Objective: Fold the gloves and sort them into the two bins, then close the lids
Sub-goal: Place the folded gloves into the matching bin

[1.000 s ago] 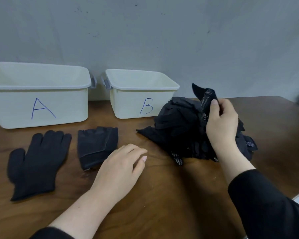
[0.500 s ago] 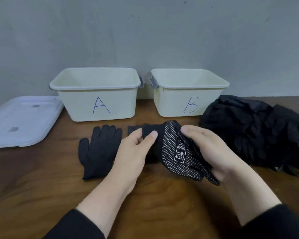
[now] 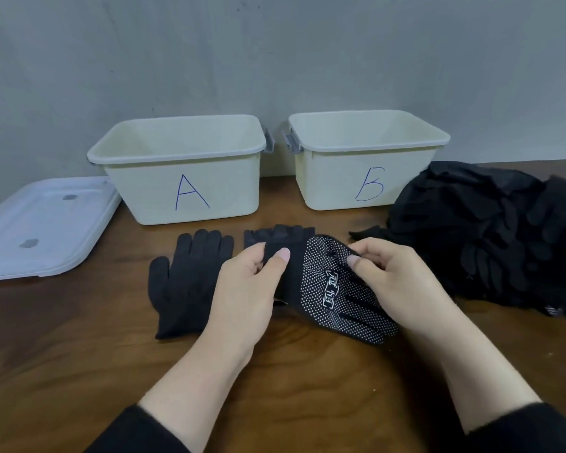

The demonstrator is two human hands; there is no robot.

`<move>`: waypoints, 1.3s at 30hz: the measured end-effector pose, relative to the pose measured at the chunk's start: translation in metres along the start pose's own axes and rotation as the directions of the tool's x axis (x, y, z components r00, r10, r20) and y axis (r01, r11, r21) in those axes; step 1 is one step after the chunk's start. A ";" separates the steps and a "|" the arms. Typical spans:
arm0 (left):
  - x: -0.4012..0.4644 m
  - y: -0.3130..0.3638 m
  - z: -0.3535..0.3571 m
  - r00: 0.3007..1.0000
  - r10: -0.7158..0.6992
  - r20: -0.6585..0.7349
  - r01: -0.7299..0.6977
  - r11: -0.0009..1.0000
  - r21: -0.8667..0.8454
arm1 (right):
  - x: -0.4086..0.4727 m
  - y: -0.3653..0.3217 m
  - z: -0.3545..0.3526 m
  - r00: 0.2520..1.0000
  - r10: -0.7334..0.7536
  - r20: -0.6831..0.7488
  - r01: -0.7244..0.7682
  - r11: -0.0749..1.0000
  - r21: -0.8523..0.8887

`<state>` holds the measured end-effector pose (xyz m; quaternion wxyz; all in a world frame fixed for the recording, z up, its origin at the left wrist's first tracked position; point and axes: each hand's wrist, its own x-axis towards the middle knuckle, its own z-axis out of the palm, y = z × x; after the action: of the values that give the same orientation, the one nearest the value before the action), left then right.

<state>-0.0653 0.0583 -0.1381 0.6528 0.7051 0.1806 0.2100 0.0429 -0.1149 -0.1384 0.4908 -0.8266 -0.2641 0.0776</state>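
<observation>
**Both hands hold a dotted glove at mid-table**

The left hand (image 3: pixel 245 289) pinches the cuff end of a black knit glove with white grip dots (image 3: pixel 330 289) between thumb and curled fingers; the right hand (image 3: pixel 392 282) pinches its opposite edge. Behind it lie a plain black knit glove (image 3: pixel 187 279), flat, and a folded black glove (image 3: pixel 275 235). Cream plastic bins marked A (image 3: pixel 183 178) and B (image 3: pixel 366 165) stand open along the far edge of the brown wooden table (image 3: pixel 79 371). A white plastic lid (image 3: pixel 36 230) lies at the left edge, a heap of black gloves (image 3: pixel 490 237) at the right. Bare wood stretches along the near edge.
</observation>
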 end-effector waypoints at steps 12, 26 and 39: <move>-0.001 0.000 0.001 0.997 -0.076 0.021 0.078 0.979 -0.188 | -0.005 -0.010 0.001 0.920 -0.025 -0.390 0.081 0.989 0.127; -0.005 0.016 -0.003 0.836 0.040 0.547 0.357 0.718 -0.598 | -0.016 -0.064 0.008 0.981 -0.099 -0.166 0.084 0.992 -0.095; 0.010 -0.017 -0.192 0.977 0.169 -0.134 -0.068 0.832 0.551 | 0.040 -0.184 -0.006 0.964 -0.092 0.250 0.085 0.996 0.035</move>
<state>-0.1585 0.2269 -0.1426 0.3931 0.8494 0.2459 0.2521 0.0126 -0.0295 0.0270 0.4662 -0.7915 -0.3599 0.1629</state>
